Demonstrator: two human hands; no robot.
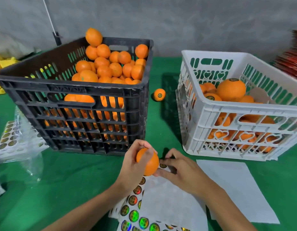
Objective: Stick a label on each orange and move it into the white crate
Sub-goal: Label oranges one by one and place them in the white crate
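**Orange held over the sticker sheets, label at its side**

The green worktop (77, 177) spreads under both hands. Beyond the left hand stands the black crate (81, 104), heaped with bare oranges (109, 67) that rise above its rim. Beyond the right hand, and off to its right, stands the white crate (241, 117), partly filled with labelled oranges (231, 89). Between the two crates, well beyond the hands, one loose orange (159, 94) lies on the worktop with its label showing.

A blank white sheet (237, 190) lies just right of the right forearm. Under the wrists lie sticker sheets (137, 215) with shiny round labels. Further sticker sheets in clear wrap (16, 139) lie far to the left of the left hand.

The left hand (134, 167) grips an orange (148, 161) with fingers curled over its top, holding it above the sticker sheets. The right hand (179, 169) is just beside it, fingertips touching the orange's right side, with a round label (163, 165) between its fingers and the fruit; whether the label is pinched or already stuck, I cannot tell.
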